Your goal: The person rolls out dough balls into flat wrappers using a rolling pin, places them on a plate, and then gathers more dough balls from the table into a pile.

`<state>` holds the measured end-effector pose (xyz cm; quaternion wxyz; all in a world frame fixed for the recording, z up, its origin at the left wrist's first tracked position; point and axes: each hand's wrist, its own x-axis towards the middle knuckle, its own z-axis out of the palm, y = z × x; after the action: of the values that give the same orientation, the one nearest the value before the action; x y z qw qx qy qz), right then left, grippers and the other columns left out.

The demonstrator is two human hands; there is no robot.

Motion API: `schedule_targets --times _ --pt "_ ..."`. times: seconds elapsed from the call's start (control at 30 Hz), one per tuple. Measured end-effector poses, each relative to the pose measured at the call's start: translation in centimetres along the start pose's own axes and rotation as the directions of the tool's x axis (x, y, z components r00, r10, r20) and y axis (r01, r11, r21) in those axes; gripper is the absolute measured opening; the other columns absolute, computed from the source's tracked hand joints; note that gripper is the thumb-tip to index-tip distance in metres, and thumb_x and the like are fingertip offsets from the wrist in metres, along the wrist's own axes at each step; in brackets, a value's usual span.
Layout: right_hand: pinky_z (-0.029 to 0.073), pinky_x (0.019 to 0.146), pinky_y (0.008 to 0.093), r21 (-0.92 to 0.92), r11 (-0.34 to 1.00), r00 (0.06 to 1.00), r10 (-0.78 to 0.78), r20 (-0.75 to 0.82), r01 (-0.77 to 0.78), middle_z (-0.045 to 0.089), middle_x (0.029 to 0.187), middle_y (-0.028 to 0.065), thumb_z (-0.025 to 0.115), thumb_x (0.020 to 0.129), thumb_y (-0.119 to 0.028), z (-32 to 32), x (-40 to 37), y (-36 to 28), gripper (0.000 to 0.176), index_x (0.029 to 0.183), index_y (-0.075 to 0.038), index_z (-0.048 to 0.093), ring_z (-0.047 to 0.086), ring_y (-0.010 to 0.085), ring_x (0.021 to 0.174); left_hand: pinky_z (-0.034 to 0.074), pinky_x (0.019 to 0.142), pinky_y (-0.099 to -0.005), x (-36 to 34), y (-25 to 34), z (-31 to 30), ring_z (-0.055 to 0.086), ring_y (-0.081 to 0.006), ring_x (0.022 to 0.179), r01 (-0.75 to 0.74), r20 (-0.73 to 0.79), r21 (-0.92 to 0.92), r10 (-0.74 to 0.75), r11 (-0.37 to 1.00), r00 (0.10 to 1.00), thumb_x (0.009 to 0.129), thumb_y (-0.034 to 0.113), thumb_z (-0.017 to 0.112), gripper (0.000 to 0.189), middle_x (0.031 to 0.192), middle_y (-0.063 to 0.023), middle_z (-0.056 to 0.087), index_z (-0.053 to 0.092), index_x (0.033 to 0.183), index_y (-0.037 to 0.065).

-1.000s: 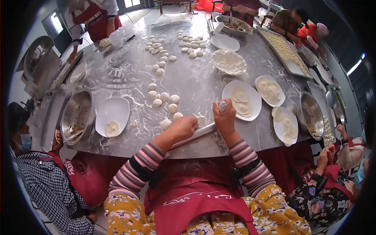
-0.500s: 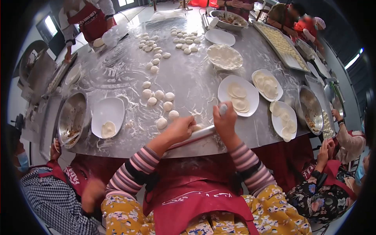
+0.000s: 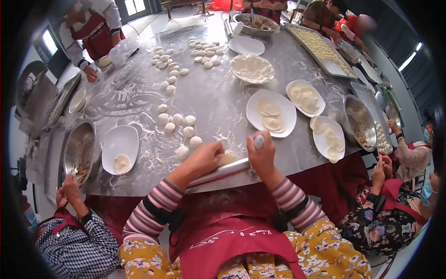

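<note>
My right hand (image 3: 262,158) is wrapped round a rolling pin (image 3: 259,141), whose pale rounded end pokes out above the fist. To its left, my left hand (image 3: 204,158) is closed with its fingertips on the edge of a flat dough wrapper (image 3: 226,160), partly hidden by the fingers. A shiny pale bar (image 3: 223,172) slants from under the right hand down past the left wrist, near the table's front edge. Just beyond my left hand sit round dough pieces (image 3: 183,152), with several more stretching up the floury steel table (image 3: 209,107).
Plates of wrappers (image 3: 290,111) stand to the right, behind them a bowl of flour (image 3: 253,68) and a tray of dumplings (image 3: 320,49). At left are a plate with one wrapper (image 3: 121,139) and a steel filling bowl (image 3: 74,139). Co-workers sit close on both sides.
My view has shifted, so the table appears lower and further left. The left co-worker's hands have come up to the steel bowl. My hands keep nearly the same grip.
</note>
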<state>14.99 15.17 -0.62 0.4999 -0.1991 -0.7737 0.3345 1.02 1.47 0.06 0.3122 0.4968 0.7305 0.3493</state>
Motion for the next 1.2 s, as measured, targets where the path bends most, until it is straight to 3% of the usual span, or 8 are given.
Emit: schedule_targets --times 0.2,0.43,0.53,0.7,0.8,0.97,1.03,1.2 --pt "0.043 0.048 0.0385 -0.040 0.999 0.999 -0.022 0.044 0.024 0.054 0.063 0.0134 0.068 0.076 -0.004 1.5 1.4 0.9 0.022 0.084 -0.005 0.048 0.058 0.0327 0.055 0.047 0.066 -0.0361 1.7 0.6 0.0 0.061 -0.0289 0.075 0.007 0.043 0.221 -0.017 0.975 0.999 0.079 0.006 0.057 0.011 0.077 -0.0178 0.063 0.060 0.086 -0.001" --pt "0.043 0.048 0.0382 0.080 0.977 0.978 0.190 0.086 -0.197 0.053 0.064 0.0144 0.068 0.076 -0.004 -2.7 -3.2 -0.6 0.021 0.083 -0.005 0.048 0.057 0.0325 0.054 0.047 0.066 -0.0354 0.2 0.2 -0.6 0.061 -0.0254 0.076 0.113 0.063 -0.038 -0.110 0.993 0.992 0.079 0.005 0.057 0.012 0.083 -0.0159 0.064 0.058 0.090 0.000" --pt "0.042 0.048 0.0389 -0.016 0.999 0.999 -0.033 0.001 0.033 0.053 0.064 0.0153 0.068 0.076 -0.005 0.5 0.2 0.7 0.021 0.083 -0.005 0.048 0.055 0.0341 0.053 0.047 0.067 -0.0362 0.5 0.0 0.3 0.062 -0.0282 0.077 0.004 -0.003 0.051 -0.004 0.999 1.000 0.080 0.007 0.057 0.014 0.082 -0.0172 0.063 0.058 0.091 -0.001" --pt "0.043 0.049 0.0388 -0.011 1.000 0.999 -0.029 0.026 0.029 0.053 0.064 0.0150 0.068 0.076 -0.005 2.5 2.0 1.0 0.021 0.082 -0.005 0.048 0.055 0.0347 0.054 0.047 0.069 -0.0389 1.6 1.2 0.0 0.061 -0.0339 0.080 0.070 -0.046 0.174 -0.062 0.982 0.997 0.080 0.011 0.058 0.016 0.084 -0.0203 0.062 0.059 0.092 0.000" --pt "0.043 0.049 0.0381 -0.066 0.997 0.999 -0.029 0.028 0.031 0.053 0.063 0.0137 0.068 0.076 -0.004 -0.4 -0.1 -0.3 0.021 0.082 -0.005 0.048 0.056 0.0334 0.054 0.046 0.066 -0.0377 1.7 -0.2 0.1 0.061 -0.0300 0.078 -0.039 0.061 0.264 0.024 0.964 0.998 0.080 0.009 0.058 0.015 0.083 -0.0180 0.063 0.059 0.091 0.000" --pt "0.043 0.049 0.0373 0.047 0.989 0.988 0.137 0.067 -0.140 0.053 0.061 0.0120 0.068 0.076 -0.004 -2.5 -2.8 -0.8 0.021 0.082 -0.005 0.048 0.057 0.0314 0.054 0.046 0.065 -0.0324 0.4 -0.8 -0.6 0.058 -0.0195 0.075 0.073 0.085 -0.005 -0.072 0.997 0.994 0.081 0.004 0.057 0.012 0.082 -0.0115 0.062 0.057 0.091 -0.001" --pt "0.044 0.049 0.0369 -0.018 1.000 1.000 0.005 0.014 -0.004 0.054 0.062 0.0134 0.068 0.077 -0.005 -0.5 -0.4 -0.2 0.021 0.083 -0.004 0.048 0.057 0.0315 0.054 0.046 0.065 -0.0347 0.2 -1.0 -0.4 0.060 -0.0233 0.076 -0.030 0.042 0.037 0.029 0.999 0.999 0.082 0.006 0.057 0.012 0.083 -0.0143 0.063 0.058 0.091 -0.001" --pt "0.044 0.050 0.0376 -0.013 0.998 0.998 -0.057 0.041 0.057 0.055 0.062 0.0145 0.068 0.077 -0.006 2.3 2.2 0.8 0.022 0.084 -0.004 0.048 0.057 0.0317 0.054 0.046 0.066 -0.0378 1.3 1.1 -0.1 0.061 -0.0293 0.077 0.026 0.025 0.181 -0.031 0.983 0.999 0.082 0.011 0.058 0.013 0.083 -0.0188 0.063 0.059 0.087 0.000"
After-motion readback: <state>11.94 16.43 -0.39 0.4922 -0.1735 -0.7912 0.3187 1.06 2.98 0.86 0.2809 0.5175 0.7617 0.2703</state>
